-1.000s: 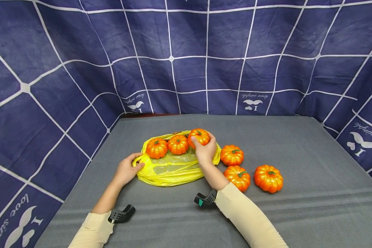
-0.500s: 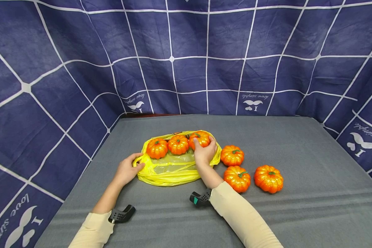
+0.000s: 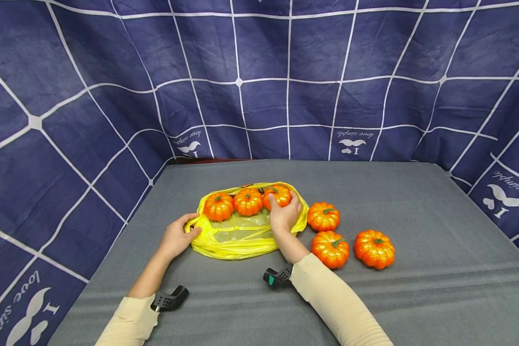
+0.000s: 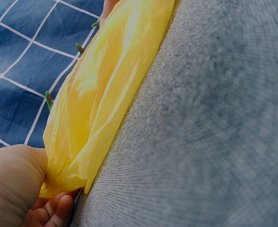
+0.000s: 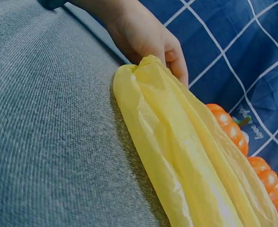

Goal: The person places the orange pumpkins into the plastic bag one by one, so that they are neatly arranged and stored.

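Note:
A yellow plastic bag (image 3: pixel 238 251) lies spread open on the grey cloth, with a row of three small orange pumpkins in it. The left pumpkin (image 3: pixel 218 207) and the middle pumpkin (image 3: pixel 248 201) sit side by side. My right hand (image 3: pixel 284 215) holds the right pumpkin (image 3: pixel 278 194) at the bag's right end, thumb on its near side. At the other end my left hand (image 3: pixel 177 236) pinches the bag's edge; the left wrist view shows the yellow plastic (image 4: pixel 96 94) between thumb and fingers. Seen from the right wrist, the bag (image 5: pixel 176 142) hides the lower parts of the pumpkins.
Right of the bag, three more pumpkins rest on the cloth: a rear one (image 3: pixel 324 216), a front one (image 3: pixel 330 249) and one farther right (image 3: pixel 375 249). A blue curtain (image 3: pixel 264 105) with white lines hangs behind and at the sides of the grey table (image 3: pixel 441 216).
My right hand has lowered the right pumpkin slightly into the bag, level with the other two. The left hand and the loose pumpkins stay where they were.

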Tool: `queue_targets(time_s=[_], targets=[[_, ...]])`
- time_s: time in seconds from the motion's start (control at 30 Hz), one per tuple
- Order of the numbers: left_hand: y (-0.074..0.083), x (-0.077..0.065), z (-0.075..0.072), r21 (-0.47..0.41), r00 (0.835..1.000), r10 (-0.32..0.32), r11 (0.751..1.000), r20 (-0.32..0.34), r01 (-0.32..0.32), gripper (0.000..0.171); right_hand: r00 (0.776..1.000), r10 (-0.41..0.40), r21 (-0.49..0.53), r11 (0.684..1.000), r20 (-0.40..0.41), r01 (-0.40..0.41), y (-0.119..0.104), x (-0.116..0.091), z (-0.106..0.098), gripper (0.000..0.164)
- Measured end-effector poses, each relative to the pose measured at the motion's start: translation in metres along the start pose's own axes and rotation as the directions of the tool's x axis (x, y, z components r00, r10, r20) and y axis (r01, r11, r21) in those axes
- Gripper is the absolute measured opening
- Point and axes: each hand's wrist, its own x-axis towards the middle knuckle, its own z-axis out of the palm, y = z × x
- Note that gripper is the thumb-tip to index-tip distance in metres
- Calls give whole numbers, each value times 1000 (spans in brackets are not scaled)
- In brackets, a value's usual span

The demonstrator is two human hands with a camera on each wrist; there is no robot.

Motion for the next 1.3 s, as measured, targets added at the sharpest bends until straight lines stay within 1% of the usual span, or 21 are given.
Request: queue_targets(time_s=[0.13,0.3,0.57,0.73,1.03,1.17,1.23,1.3], targets=[[1,0,0,-1,1000,-2,1000,2,2,45,1000,-7,-25,1000,3,7,1,-1,0,64],[1,0,0,-1,1000,-5,1000,2,5,45,1000,3,-35,999,23,-3,0,-2,-1,64],[0,0,1,-1,1000,-14,1000,10,14,45,998,6,-16,1000,63,-5,1,-3,-3,69],[-1,1,1,6,1000,-11,1000,9,11,45,997,-26,6,1000,71,26,-2,-4,-5,70],[-2,2,2,-5,1000,-4,1000,11,4,45,991,-119,12,993,68,119,-11,-3,-9,68],[-2,2,2,-5,1000,2,1000,12,-2,45,986,-134,60,990,94,129,-16,-3,-14,63],[-2,2,2,-3,1000,7,1000,10,-7,44,983,-141,114,985,118,127,-18,-3,-16,61],[-2,2,2,-3,1000,12,1000,7,-12,44,976,-162,188,973,147,133,-20,-2,-19,59]])
